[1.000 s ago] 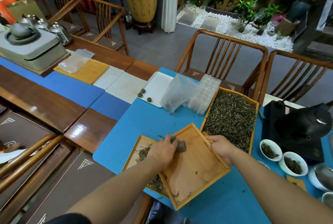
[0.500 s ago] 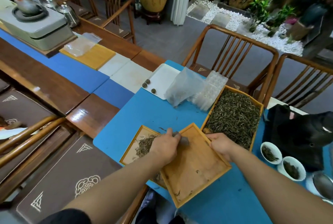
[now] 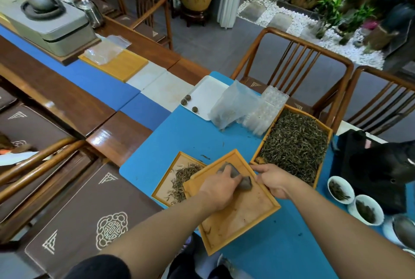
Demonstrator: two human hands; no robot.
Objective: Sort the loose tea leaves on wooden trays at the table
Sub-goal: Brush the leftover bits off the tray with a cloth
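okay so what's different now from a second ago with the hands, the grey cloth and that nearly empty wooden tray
The left hand has slid the grey cloth from the upper left edge of the nearly empty tray towards the right hand, wiping inward. Nothing was released: the left hand still holds the cloth, the right still grips the tray's edge. The tray stays propped over the small tray of leaves; the full tray is untouched.

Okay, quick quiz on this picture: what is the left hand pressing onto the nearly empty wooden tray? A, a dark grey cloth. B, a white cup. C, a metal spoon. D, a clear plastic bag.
A: the left hand holds a dark grey cloth down on the floor of the nearly empty wooden tray, while the right hand grips that tray's far edge.
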